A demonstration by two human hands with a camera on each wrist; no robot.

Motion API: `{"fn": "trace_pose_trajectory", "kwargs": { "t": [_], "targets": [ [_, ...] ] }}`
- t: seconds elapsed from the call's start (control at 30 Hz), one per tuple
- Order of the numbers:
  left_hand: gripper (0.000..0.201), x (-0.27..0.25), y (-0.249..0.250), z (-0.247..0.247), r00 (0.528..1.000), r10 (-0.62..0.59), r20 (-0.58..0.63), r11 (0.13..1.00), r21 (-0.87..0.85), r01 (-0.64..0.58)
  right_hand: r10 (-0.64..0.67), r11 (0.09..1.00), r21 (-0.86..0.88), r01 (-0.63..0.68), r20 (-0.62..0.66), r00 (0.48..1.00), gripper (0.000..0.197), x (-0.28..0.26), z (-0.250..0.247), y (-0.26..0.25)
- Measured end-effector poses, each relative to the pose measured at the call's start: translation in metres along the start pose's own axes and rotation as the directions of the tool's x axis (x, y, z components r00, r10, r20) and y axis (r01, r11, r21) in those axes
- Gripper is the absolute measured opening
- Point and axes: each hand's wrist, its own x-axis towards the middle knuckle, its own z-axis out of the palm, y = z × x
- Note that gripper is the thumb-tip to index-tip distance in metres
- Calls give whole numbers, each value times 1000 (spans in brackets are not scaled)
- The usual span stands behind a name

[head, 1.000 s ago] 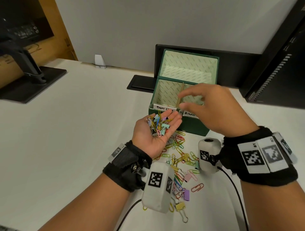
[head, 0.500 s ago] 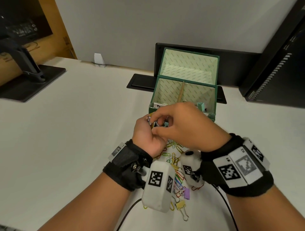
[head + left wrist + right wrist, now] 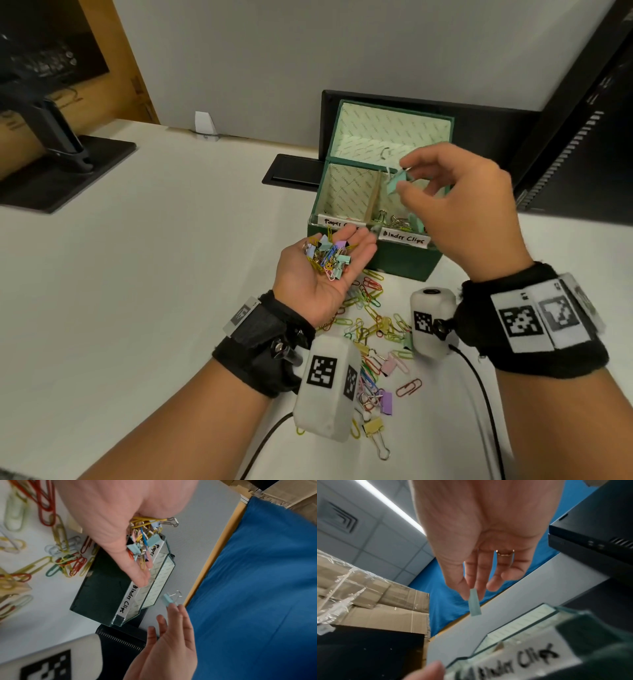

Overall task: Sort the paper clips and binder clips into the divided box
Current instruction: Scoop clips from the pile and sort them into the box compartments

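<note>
A green divided box stands open, its halves labelled Paper Clips and Binder Clips. Several binder clips lie in the right half. My left hand is palm up in front of the box, fingers nearly straight, carrying a mixed heap of clips. My right hand hovers over the Binder Clips half and pinches a mint binder clip between thumb and index finger. The right wrist view shows that mint binder clip hanging from the fingertips. In the left wrist view the heap of clips lies on my palm.
Loose coloured paper clips and binder clips are scattered on the white table between my wrists. A monitor foot stands far left. A black monitor flanks the box on the right, and a black flat unit lies behind it.
One second ago my right hand was over the box. It came back to my left palm, took the mint binder clip, and has now lifted it over the Binder Clips half.
</note>
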Motion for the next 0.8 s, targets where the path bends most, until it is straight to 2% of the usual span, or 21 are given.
{"fn": "trace_pose_trajectory", "kwargs": {
  "t": [0.07, 0.13, 0.2, 0.33, 0.4, 0.47, 0.53, 0.6, 0.7, 0.8],
  "targets": [
    [48, 0, 0, -1, 1000, -2, -7, 1000, 3, 2, 29, 996, -89, -30, -12, 1000, 13, 2, 0, 11],
    [48, 0, 0, -2, 1000, -3, -11, 1000, 4, 3, 104, 973, -217, -83, 87, 991, 12, 2, 1, 21],
    [49, 1, 0, -2, 1000, -5, -13, 1000, 9, 6, 150, 949, -306, -81, 210, 966, 16, 1, 2, 25],
    [48, 4, -2, -4, 1000, 0, -20, 999, 41, 1, 26, 984, -176, 23, 274, 961, 16, -1, 2, 3],
    [44, 3, -4, -4, 1000, 3, 9, 997, 72, -4, 1, 990, -129, 54, 393, 919, 20, -5, 9, -9],
    [37, 1, -7, -3, 999, 19, 41, 995, 94, -23, -11, 991, -110, 78, 516, 857, 24, -11, 21, -16],
    [29, 3, -9, -2, 1000, 30, -5, 993, 114, -30, -39, 981, -135, 142, 575, 817, 27, -17, 34, -15],
    [26, 4, -10, -3, 998, 36, -48, 993, 117, -30, -39, 968, -180, 174, 578, 815, 25, -19, 42, -14],
    [30, 2, -8, -3, 999, 36, 12, 990, 133, -38, -48, 984, -118, 132, 543, 838, 15, -18, 41, -12],
    [35, -1, -8, -2, 997, 33, 70, 987, 152, -43, -17, 999, -18, 30, 515, 857, 14, -15, 32, -14]
  ]
}}
